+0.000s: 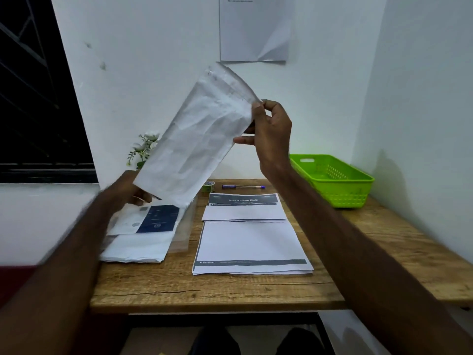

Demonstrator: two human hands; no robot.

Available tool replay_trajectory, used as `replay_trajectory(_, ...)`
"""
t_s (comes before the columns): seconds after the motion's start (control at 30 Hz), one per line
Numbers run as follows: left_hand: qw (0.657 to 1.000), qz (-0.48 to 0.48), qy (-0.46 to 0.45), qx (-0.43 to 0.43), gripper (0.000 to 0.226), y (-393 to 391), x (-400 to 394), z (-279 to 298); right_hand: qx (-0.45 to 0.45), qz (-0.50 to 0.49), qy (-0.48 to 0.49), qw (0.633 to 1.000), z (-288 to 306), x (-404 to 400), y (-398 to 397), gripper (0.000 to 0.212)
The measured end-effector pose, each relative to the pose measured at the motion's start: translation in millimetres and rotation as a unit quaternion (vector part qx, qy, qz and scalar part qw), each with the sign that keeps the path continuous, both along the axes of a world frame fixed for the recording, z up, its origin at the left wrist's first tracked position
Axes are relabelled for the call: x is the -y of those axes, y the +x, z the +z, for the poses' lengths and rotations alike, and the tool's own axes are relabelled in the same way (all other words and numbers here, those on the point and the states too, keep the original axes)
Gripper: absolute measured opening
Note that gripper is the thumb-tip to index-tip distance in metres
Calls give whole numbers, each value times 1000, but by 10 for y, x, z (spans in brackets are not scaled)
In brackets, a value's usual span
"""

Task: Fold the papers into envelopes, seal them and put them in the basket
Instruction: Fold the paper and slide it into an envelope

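Folded papers (197,139), creased into a long narrow packet, are held in the air above the wooden bench (220,290), tilted so the long axis runs from low on the person's left to high on the right. The right hand (268,134) pinches the upper right edge between thumb and fingertips; the left hand (128,192), blurred, appears to grip the lower end, though its fingers are partly hidden behind the sheet. The two hands sit well apart, one at each end of the packet.

The green basket (332,180) stands at the far right of the bench against the wall, to the right of the packet and lower than its raised end. The right hand is the nearer of the two to it. From this angle no envelope shows inside the basket, though part of its floor is out of sight.

Directly below the packet lie a stack of printed sheets (250,242) with a half-folded sheet (243,212) on top, and to the left of that a second pile with a dark blue printed page (158,219). Behind the stack, a roll of tape (208,185) and a pen (243,187) rest near the wall. Sealing likely comes next, so the tape, just under the packet's lower half, looks within easy reach of either hand.
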State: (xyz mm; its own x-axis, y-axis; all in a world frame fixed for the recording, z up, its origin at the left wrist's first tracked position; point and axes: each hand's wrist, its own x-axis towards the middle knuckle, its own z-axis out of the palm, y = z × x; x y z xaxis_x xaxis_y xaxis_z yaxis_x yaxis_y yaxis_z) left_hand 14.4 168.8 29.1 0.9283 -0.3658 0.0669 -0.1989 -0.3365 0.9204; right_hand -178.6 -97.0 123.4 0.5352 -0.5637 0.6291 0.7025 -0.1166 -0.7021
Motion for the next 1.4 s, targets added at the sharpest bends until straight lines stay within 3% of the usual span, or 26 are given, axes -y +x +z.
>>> replay_trajectory(0.07,992,-64,8,-108,87,-43,65,110,3,-8,4,1000,-48,56,46,23)
replay_trajectory(0.1,983,-104,17,-151,94,-61,105,165,4,-10,3,1000,-75,76,62,23)
replay_trajectory(0.2,960,-185,29,-209,74,-101,218,232,6,-14,9,1000,-138,131,96,22)
replay_trajectory(0.3,950,-193,-29,-243,43,-102,307,174,-4,0,28,1000,-177,208,92,20)
replay_trajectory(0.37,952,-156,-76,-251,26,-77,337,123,-21,20,38,999,-212,243,60,14)
replay_trajectory(0.5,962,-78,-140,-223,13,29,312,32,-51,64,8,997,-363,222,-19,13)
replay_trajectory(0.57,959,-34,-168,-225,21,87,254,-15,-70,87,-28,993,-485,180,-38,17)
replay_trajectory(0.7,953,65,-172,-240,13,224,162,-137,-123,116,-166,971,-741,159,9,19)
replay_trajectory(0.8,966,105,-117,-204,15,269,143,-211,-206,119,-332,913,-833,270,45,9)
replay_trajectory(0.93,963,169,-125,-168,19,329,143,-249,-305,110,-418,849,-904,432,75,10)
replay_trajectory(1.23,963,262,-43,49,25,274,160,-356,-338,-6,-504,795,-1093,564,188,8)
replay_trajectory(1.33,932,298,129,161,22,125,189,-347,-335,-43,-553,762,-1184,571,225,14)
replay_trajectory(1.4,912,293,188,216,22,34,253,-293,-340,-59,-574,742,-1216,589,237,17)
